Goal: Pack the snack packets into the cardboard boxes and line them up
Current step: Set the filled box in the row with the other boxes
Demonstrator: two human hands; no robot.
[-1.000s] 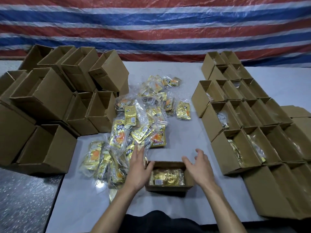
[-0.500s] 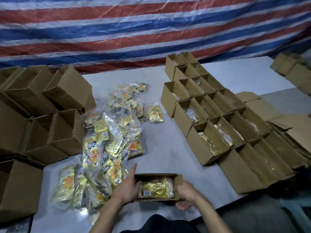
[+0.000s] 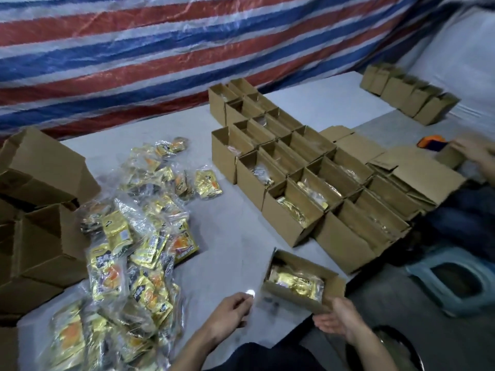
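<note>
An open cardboard box with gold snack packets inside hangs over the white table's near right edge, tilted. My right hand grips its near right corner, thumb on the wall and fingers beneath. Just left of the box's left end, my left hand has its fingers loosely curled with nothing seen in them. A loose pile of yellow and gold snack packets lies on the table to the left. Rows of packed boxes stand in lines to the right of the pile.
Empty cardboard boxes are heaped at the left. More boxes stand at the far right. Another person's hand touches a small box beside an orange object. A blue plastic stool sits below the table edge.
The box has moved right and toward the table's edge, carried by my right hand. My left hand has come off its left end. My view has swung to the right.
</note>
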